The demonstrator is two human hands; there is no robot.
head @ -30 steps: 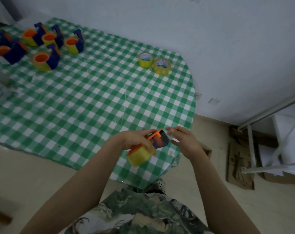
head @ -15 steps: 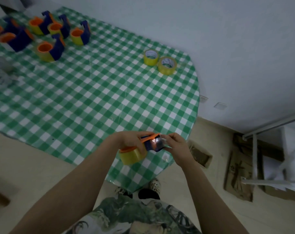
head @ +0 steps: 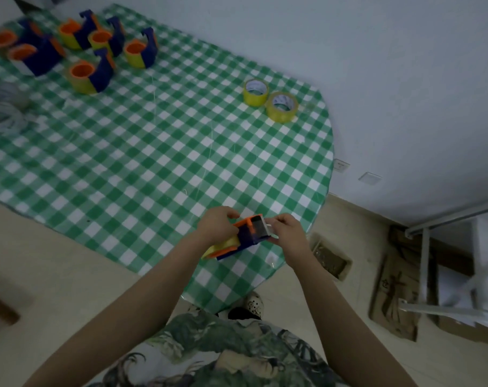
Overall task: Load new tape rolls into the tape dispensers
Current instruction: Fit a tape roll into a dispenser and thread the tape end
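Observation:
My left hand (head: 217,226) grips a blue and orange tape dispenser (head: 247,237) with a yellow tape roll (head: 223,245) in it, held over the near corner of the table. My right hand (head: 286,233) pinches the clear tape end at the dispenser's cutter end. Two loose yellow tape rolls (head: 255,92) (head: 282,106) sit on the green checked tablecloth (head: 153,141) at the far right. Several loaded blue and orange dispensers (head: 89,75) stand grouped at the far left.
A pale heap of what looks like used tape or plastic (head: 2,107) lies at the table's left edge. Flattened cardboard (head: 396,297) and a metal frame (head: 432,275) stand on the floor to the right. A wall runs behind the table.
My right hand has closed in on the dispenser's cutter end and now pinches the tape there. The dispenser has tipped flatter in my left hand. The view has shifted closer.

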